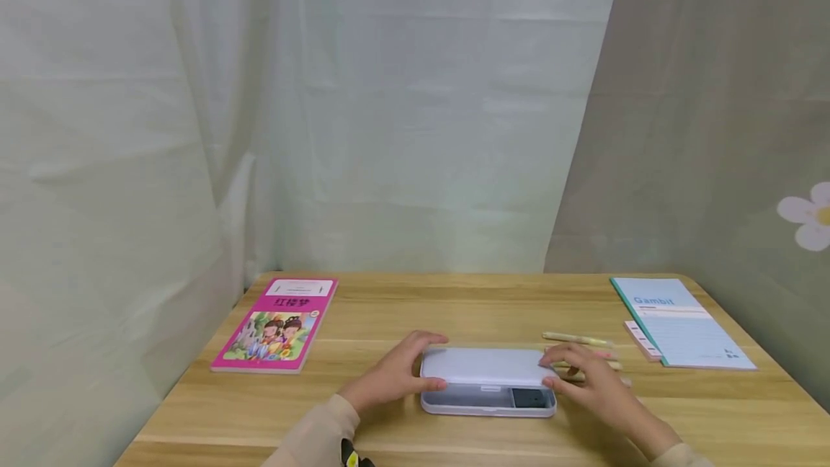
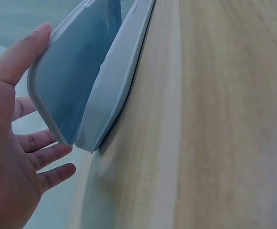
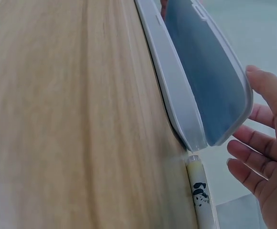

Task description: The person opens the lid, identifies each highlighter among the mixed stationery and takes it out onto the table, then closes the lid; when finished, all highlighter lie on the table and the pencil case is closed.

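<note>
A white pencil case lies on the table with its hinged lid partly raised. Inside, toward the right, a small dark block sits in a compartment. My left hand holds the lid's left end, thumb at the front edge and fingers toward the back. At the opposite end my right hand holds the lid the same way. Several light-coloured pens lie beside the case, partly hidden behind the right hand. One pen with a panda print shows in the right wrist view.
A pink picture-cover book lies at the table's left. On the right are a light-blue notebook and a small pinkish item partly under it. Pale curtains hang behind the wooden table.
</note>
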Motion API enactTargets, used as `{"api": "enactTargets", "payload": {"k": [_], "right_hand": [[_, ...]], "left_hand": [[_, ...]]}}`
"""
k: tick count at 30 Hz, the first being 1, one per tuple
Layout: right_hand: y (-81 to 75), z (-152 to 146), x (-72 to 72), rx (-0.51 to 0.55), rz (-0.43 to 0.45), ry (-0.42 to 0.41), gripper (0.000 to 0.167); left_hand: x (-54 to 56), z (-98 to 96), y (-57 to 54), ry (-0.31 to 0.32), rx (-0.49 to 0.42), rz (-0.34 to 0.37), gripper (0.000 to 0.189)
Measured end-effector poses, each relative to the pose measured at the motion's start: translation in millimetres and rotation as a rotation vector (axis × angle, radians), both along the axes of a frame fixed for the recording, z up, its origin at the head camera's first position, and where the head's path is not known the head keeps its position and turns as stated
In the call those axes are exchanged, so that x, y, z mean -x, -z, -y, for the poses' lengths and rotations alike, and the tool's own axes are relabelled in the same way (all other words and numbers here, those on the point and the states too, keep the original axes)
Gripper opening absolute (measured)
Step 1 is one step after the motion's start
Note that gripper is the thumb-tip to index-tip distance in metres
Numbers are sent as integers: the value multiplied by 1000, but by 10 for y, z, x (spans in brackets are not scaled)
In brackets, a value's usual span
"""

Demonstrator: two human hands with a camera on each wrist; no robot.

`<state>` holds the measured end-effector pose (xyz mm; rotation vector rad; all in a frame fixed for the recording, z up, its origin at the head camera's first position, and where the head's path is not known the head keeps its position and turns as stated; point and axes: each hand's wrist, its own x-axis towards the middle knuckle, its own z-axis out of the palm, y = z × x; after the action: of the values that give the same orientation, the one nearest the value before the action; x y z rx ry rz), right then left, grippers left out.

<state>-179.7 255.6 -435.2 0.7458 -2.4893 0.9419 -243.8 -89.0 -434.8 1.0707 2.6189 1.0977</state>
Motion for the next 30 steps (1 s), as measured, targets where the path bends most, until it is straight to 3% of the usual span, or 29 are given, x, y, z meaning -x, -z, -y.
{"api": "enactTargets", "payload": {"k": [5,10,19,25,30], "right_hand": [[3,10,-17,-40,25,13,28],[26,47,-25,-117,-13,48,36],[40,104,2,-225,19,79,53],[78,107,-6,-236,57,78,59],[99,103,-10,-244,38,84,61]], "left_hand": [[-19,-23,-9,0,1,45,74],[-55,-49,12,-4,2,54,77],[-58,-52,117,10,-40,-56,74],[-92,-59,151,-23,10,-91,82],[-116,-60,158,-57,53,-109,87]]}}
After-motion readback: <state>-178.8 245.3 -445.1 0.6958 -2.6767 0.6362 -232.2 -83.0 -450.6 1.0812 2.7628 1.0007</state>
